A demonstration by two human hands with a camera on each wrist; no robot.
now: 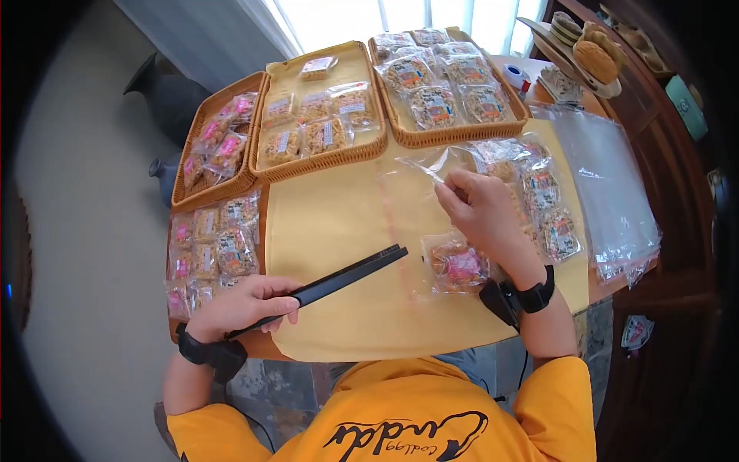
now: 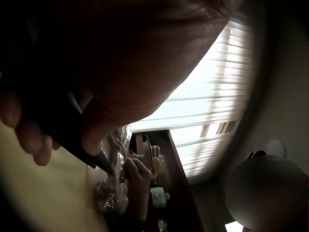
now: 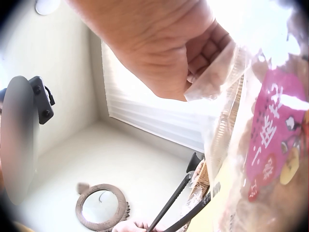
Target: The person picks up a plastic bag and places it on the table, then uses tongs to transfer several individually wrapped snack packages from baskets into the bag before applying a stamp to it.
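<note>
My left hand (image 1: 245,302) grips a long, slim black handheld bag sealer (image 1: 350,275), its far end pointing toward the middle of the table. In the right wrist view its two arms (image 3: 171,203) stand apart. My right hand (image 1: 483,206) pinches the edge of a large clear plastic bag (image 1: 433,165), pulling that film up to a point. Several wrapped snack packets lie in the bag, among them a pink-labelled packet (image 1: 462,266) below the right hand and a packet with a colourful label (image 1: 560,233) at its right.
Wicker baskets of wrapped snacks stand at the back: a narrow left basket (image 1: 252,171), a middle basket (image 1: 323,159) and a right basket (image 1: 462,138). Filled packets (image 1: 235,245) lie at left. Flat clear bags (image 1: 612,185) are stacked at right. Yellow paper (image 1: 331,208) covers the table.
</note>
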